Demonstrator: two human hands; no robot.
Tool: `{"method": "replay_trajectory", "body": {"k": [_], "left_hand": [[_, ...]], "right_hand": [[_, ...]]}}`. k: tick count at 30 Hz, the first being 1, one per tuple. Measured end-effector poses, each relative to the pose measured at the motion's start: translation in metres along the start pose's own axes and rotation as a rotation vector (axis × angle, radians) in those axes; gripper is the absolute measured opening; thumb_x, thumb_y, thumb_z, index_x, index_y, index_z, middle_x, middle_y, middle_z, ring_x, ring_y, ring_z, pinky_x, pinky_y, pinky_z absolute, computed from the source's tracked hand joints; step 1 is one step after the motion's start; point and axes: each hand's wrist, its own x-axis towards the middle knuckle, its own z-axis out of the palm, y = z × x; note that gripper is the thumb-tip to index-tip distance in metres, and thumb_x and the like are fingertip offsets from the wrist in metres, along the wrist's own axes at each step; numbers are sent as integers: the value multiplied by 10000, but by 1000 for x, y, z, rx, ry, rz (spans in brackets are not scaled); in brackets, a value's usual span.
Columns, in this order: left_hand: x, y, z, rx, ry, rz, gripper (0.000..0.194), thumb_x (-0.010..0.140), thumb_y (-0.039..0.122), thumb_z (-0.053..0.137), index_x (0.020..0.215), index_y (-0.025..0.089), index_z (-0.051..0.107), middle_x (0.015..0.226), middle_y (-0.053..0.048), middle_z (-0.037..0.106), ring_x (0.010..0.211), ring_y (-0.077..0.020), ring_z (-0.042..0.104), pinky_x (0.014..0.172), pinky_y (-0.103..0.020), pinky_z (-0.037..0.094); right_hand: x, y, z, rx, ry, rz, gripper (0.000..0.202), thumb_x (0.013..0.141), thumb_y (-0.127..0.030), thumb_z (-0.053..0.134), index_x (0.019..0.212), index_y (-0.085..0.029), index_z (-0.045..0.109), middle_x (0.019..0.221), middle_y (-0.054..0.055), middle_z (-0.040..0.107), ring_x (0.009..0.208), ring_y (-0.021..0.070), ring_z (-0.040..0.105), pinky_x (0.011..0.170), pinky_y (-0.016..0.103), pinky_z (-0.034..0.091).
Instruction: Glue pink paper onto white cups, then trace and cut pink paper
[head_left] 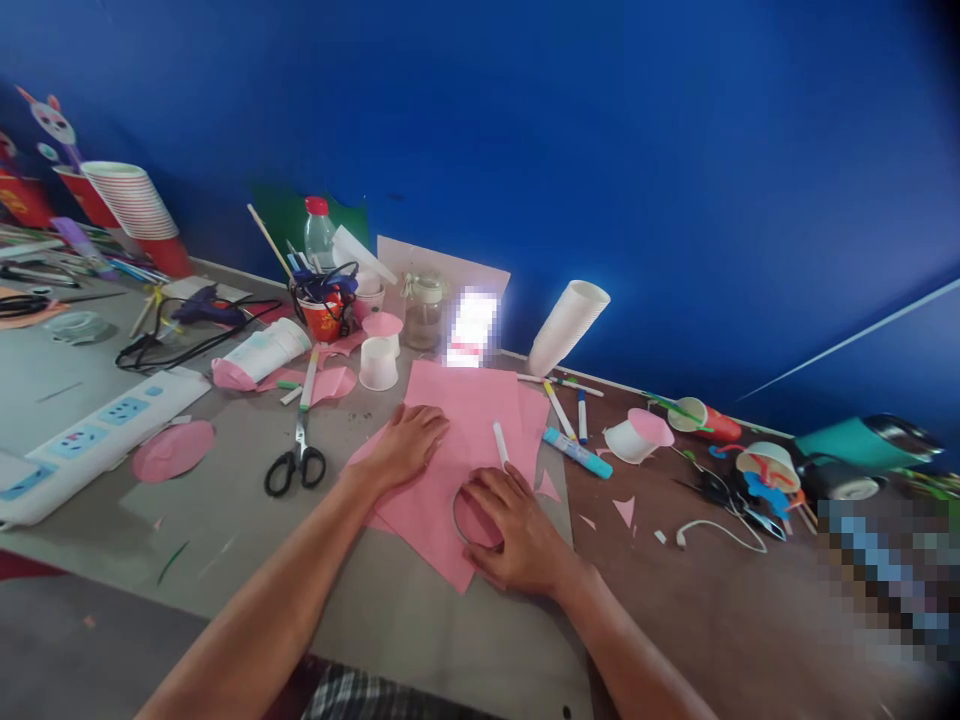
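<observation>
Pink paper sheets [469, 420] — flat, overlapping, sharp-cornered; thin ring [455, 515] atop.

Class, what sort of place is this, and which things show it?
Most likely a craft work area: there are sheets of pink paper, a pair of black-handled scissors and a leaning stack of white cups.

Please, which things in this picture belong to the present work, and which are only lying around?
Seem in use:
- pink paper, under left hand
- ring, in right hand
- white marker, by its fingertips
- perhaps scissors, untouched

Seem just lying about:
- power strip
- thermos
- white cable
- bottle
</observation>
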Motion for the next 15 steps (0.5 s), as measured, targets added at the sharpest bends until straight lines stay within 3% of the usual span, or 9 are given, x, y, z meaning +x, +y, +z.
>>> {"method": "replay_trajectory", "body": {"k": [15], "left_hand": [[1,0,1,12,4,4,328,976,228,374,1227,221,584,1327,-84,587,1231,-260,501,1106,-516,318]], "right_hand": [[1,4,2,12,3,10,648,727,-440,761,1290,-173,584,1310,142,589,1259,316,510,1176,553,270]]}}
